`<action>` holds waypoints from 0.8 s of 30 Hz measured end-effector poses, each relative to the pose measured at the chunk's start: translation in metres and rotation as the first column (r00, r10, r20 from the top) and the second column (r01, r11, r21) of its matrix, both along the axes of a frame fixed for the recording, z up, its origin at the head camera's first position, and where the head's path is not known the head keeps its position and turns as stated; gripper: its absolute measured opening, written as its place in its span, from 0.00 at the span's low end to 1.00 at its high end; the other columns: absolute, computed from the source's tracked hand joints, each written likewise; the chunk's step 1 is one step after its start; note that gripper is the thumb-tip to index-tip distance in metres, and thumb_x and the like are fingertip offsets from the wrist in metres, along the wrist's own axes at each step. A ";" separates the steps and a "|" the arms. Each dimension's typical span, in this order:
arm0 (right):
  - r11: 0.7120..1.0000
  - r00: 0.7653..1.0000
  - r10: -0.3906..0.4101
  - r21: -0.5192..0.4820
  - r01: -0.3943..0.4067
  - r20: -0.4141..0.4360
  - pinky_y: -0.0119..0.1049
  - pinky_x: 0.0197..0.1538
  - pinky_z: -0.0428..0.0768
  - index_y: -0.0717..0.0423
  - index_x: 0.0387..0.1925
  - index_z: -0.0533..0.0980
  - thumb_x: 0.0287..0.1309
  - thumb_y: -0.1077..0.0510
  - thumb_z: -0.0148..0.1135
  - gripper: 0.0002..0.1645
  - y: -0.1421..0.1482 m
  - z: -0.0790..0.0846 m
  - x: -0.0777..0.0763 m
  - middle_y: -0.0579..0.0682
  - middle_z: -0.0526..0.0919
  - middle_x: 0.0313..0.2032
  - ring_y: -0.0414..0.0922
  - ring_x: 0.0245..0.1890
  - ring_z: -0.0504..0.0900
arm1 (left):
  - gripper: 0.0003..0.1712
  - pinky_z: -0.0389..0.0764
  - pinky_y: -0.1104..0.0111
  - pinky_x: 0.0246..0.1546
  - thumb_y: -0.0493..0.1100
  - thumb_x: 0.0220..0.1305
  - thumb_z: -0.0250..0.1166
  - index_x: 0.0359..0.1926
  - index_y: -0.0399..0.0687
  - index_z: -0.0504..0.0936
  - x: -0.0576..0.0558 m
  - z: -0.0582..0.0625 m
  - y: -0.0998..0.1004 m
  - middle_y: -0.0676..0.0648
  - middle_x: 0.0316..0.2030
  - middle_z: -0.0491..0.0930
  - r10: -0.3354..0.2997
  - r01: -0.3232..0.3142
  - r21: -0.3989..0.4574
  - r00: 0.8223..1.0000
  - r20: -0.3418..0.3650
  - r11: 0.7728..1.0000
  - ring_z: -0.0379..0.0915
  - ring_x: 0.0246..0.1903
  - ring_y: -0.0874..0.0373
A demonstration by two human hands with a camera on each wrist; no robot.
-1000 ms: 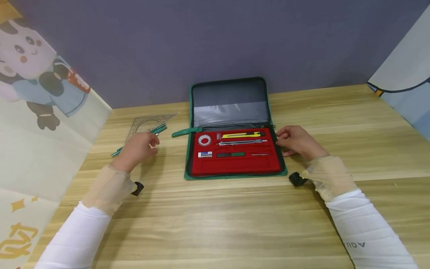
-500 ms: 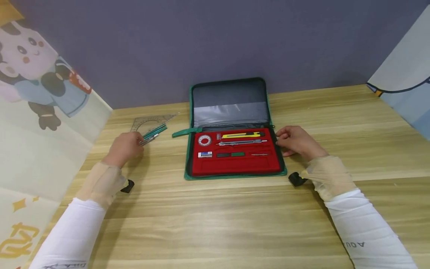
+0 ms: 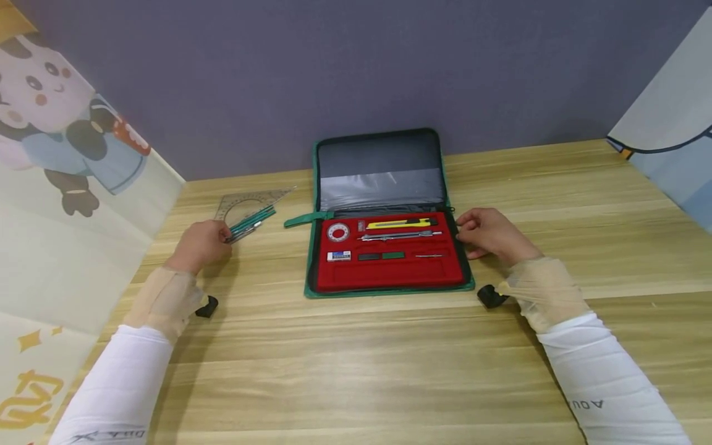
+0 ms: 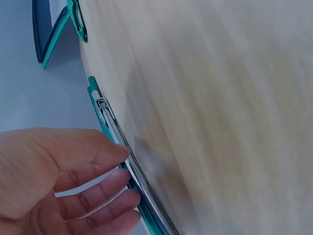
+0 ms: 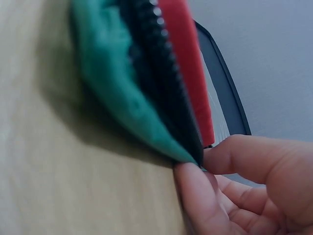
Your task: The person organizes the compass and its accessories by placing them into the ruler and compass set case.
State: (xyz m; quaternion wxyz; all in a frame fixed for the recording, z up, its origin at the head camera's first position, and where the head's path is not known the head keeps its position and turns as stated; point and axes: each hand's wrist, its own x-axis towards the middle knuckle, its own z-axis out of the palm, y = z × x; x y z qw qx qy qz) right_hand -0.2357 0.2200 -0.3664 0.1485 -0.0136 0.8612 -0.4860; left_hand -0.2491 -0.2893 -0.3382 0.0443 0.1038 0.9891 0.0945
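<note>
My left hand (image 3: 201,246) is at the near left end of a slim silver pen-shaped tool (image 3: 245,232); its exact kind is unclear. In the left wrist view, the thumb lies on this silver tool (image 4: 115,128), with bent fingers on the other side. Green pencils (image 3: 257,216) lie alongside it, partly over a clear set square (image 3: 230,207). My right hand (image 3: 492,235) pinches the right edge of an open green zip case (image 3: 389,292). In the right wrist view, thumb and fingertip meet at the green fabric edge (image 5: 132,112) below the zipper.
The case's red tray (image 3: 356,272) holds a yellow utility knife (image 3: 389,225), a compass (image 3: 397,236), an eraser (image 3: 339,256), a white ring-shaped piece (image 3: 338,232) and smaller parts. Its lid (image 3: 381,167) leans towards the purple wall (image 3: 378,68). A green strap (image 3: 306,219) sticks out left.
My left hand has moved left and slightly nearer me, bringing the silver tool into view beside the green pencils. The right hand stays at the case's edge.
</note>
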 end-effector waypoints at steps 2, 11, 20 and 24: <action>1.000 1.000 -0.002 -0.003 0.002 0.001 0.37 0.28 0.80 0.70 0.50 0.63 0.55 0.67 0.53 0.21 0.000 0.000 0.000 0.57 0.67 0.36 0.43 0.31 0.73 | 0.14 0.73 0.51 0.35 0.34 0.46 0.57 0.37 0.31 0.76 -0.001 0.000 0.000 0.37 0.32 0.77 -0.005 0.005 0.002 1.000 0.002 1.000 0.72 0.31 0.44; 1.000 1.000 -0.007 -0.012 0.007 0.003 0.38 0.28 0.80 0.70 0.51 0.63 0.55 0.67 0.53 0.21 0.001 0.000 -0.001 0.57 0.67 0.37 0.42 0.30 0.73 | 0.12 0.72 0.52 0.36 0.32 0.45 0.57 0.35 0.32 0.75 -0.007 -0.003 -0.003 0.39 0.29 0.77 -0.048 0.048 0.016 0.999 0.000 0.999 0.72 0.31 0.45; 1.000 1.000 -0.002 -0.015 0.002 0.003 0.38 0.28 0.80 0.71 0.50 0.62 0.55 0.67 0.53 0.21 0.000 0.000 0.000 0.56 0.67 0.36 0.43 0.30 0.73 | 0.14 0.72 0.54 0.37 0.32 0.46 0.57 0.37 0.32 0.75 -0.008 -0.006 -0.009 0.40 0.30 0.77 -0.143 0.142 0.027 0.990 0.023 0.990 0.72 0.33 0.46; 1.000 1.000 -0.005 -0.012 0.005 0.002 0.38 0.28 0.80 0.71 0.50 0.62 0.55 0.67 0.52 0.21 0.000 0.001 0.000 0.57 0.67 0.36 0.43 0.30 0.73 | 0.14 0.73 0.55 0.36 0.34 0.46 0.59 0.37 0.33 0.75 -0.010 -0.008 -0.010 0.42 0.29 0.77 -0.164 0.163 0.030 0.986 0.040 0.986 0.72 0.32 0.49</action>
